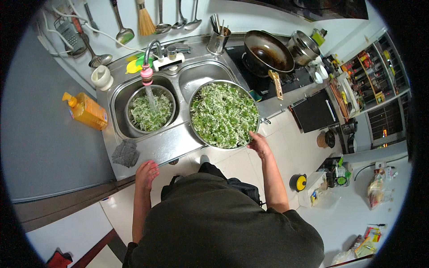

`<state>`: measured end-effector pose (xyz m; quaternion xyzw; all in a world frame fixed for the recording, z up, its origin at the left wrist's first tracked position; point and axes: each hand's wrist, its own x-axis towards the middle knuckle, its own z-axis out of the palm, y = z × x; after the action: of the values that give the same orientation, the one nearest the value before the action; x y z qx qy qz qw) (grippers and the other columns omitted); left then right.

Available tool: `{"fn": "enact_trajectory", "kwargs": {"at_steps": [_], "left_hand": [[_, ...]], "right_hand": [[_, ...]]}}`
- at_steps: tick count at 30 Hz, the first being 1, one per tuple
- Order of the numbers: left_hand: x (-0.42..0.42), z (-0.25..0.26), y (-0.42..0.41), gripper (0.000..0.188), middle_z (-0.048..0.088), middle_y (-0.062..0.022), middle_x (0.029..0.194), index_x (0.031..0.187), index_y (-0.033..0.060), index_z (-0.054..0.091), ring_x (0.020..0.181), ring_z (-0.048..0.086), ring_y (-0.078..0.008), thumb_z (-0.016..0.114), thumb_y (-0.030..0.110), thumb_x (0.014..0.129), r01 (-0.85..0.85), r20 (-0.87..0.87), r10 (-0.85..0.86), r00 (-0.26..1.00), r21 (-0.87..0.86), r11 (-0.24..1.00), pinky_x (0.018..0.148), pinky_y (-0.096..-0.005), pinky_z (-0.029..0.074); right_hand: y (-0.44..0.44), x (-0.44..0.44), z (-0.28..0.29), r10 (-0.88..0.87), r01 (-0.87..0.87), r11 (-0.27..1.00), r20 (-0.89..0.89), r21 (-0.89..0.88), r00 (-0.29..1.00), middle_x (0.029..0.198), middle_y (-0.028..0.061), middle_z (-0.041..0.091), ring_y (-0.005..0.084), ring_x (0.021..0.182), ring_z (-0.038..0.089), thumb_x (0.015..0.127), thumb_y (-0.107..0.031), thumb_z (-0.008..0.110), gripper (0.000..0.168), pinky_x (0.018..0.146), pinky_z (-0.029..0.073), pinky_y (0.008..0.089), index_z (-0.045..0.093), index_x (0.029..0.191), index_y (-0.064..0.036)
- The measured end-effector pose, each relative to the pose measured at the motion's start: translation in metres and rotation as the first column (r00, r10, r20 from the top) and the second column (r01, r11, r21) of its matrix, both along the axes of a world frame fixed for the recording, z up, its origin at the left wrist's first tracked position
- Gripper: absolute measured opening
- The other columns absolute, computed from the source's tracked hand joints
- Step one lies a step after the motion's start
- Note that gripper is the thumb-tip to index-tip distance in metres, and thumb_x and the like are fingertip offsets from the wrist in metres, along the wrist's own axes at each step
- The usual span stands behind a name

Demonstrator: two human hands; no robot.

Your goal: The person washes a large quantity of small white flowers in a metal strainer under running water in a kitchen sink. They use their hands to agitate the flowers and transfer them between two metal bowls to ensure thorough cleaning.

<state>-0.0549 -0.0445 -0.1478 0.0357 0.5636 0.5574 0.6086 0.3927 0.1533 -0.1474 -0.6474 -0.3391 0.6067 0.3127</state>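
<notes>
My right hand (pixel 259 145) grips the near right rim of a large steel basin (pixel 205 142), with the thumb on top and the fingers partly hidden. White-flowered greens (pixel 224 115) fill this basin, which overlaps the right sink bowl (pixel 204 72) and the counter's front edge. My left hand (pixel 146 174) is beside the counter's front edge, holding nothing, its fingers loosely bent. Inside the left sink bowl (pixel 115 110) stands a smaller steel pot (pixel 173 100) with more of these greens (pixel 150 114). Water pours onto them from the faucet (pixel 146 75) with its pink filter tip.
A grey cloth (pixel 125 153) lies at the counter's front left, below an orange pump bottle (pixel 88 110). To the right, a wok (pixel 269 53) sits on the black cooktop (pixel 241 63), its handle (pixel 276 85) pointing toward me. A steel utensil holder (pixel 218 42) stands behind the sink.
</notes>
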Motion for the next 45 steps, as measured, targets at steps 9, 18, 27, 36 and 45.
{"fn": "enact_trajectory", "kwargs": {"at_steps": [9, 18, 27, 36, 45], "left_hand": [[0.028, 0.002, -0.003, 0.023, 0.062, -0.0109, 0.086, 0.103, 0.0018, 0.053, 0.073, 0.061, -0.0192, 0.054, 0.018, 0.086, -0.066, 0.041, 0.064, 0.997, 0.07, 0.995, 0.062, -0.0306, 0.052], [0.062, 0.007, 0.017, 0.026, 0.061, -0.0115, 0.091, 0.105, 0.0016, 0.053, 0.078, 0.06, -0.02, 0.054, 0.02, 0.086, -0.086, -0.027, 0.087, 0.996, 0.022, 0.996, 0.068, -0.0306, 0.051], [0.08, 0.019, 0.042, 0.026, 0.061, -0.0114, 0.092, 0.107, 0.001, 0.053, 0.078, 0.059, -0.0189, 0.051, 0.018, 0.087, -0.099, -0.053, 0.098, 0.994, -0.008, 0.995, 0.068, -0.0294, 0.05], [0.029, 0.02, 0.052, 0.026, 0.061, -0.011, 0.093, 0.108, 0.0013, 0.052, 0.079, 0.06, -0.0173, 0.052, 0.018, 0.087, -0.143, -0.12, 0.143, 0.982, 0.013, 0.99, 0.067, -0.0282, 0.051], [-0.087, -0.005, 0.104, 0.029, 0.059, -0.0103, 0.097, 0.11, -0.0008, 0.051, 0.078, 0.057, -0.0155, 0.052, 0.016, 0.086, -0.011, -0.42, 0.007, 0.907, -0.006, 1.0, 0.066, -0.0276, 0.05]], "right_hand": [[0.003, -0.015, -0.026, -0.049, 0.048, 0.999, -0.246, -0.011, 0.968, 0.077, 0.0133, 0.061, 0.0196, 0.053, 0.058, 0.077, -0.007, 0.052, 0.026, 0.039, 0.051, 0.028, 0.053, 0.097, 0.009], [0.051, 0.066, -0.028, 0.006, -0.001, 1.0, -0.17, 0.031, 0.985, 0.07, 0.0101, 0.061, 0.0158, 0.047, 0.055, 0.079, -0.014, 0.054, 0.021, 0.036, 0.045, 0.0238, 0.059, 0.087, 0.005], [0.077, 0.092, -0.006, 0.007, -0.008, 1.0, -0.239, -0.004, 0.971, 0.076, 0.0042, 0.06, 0.0113, 0.05, 0.055, 0.084, -0.034, 0.058, 0.036, 0.039, 0.046, 0.0223, 0.054, 0.101, -0.002], [0.068, 0.095, 0.011, 0.071, -0.069, 0.997, 0.069, -0.025, 0.995, 0.081, 0.0038, 0.061, 0.0109, 0.06, 0.057, 0.08, -0.043, 0.062, 0.045, 0.05, 0.047, 0.0236, 0.055, 0.102, -0.004], [0.014, -0.029, 0.116, -0.119, -0.048, 0.863, 0.294, 0.503, 0.948, 0.066, 0.0025, 0.055, 0.0071, 0.054, 0.047, 0.088, -0.015, 0.052, 0.016, 0.047, 0.036, 0.0197, 0.061, 0.095, -0.003]]}}
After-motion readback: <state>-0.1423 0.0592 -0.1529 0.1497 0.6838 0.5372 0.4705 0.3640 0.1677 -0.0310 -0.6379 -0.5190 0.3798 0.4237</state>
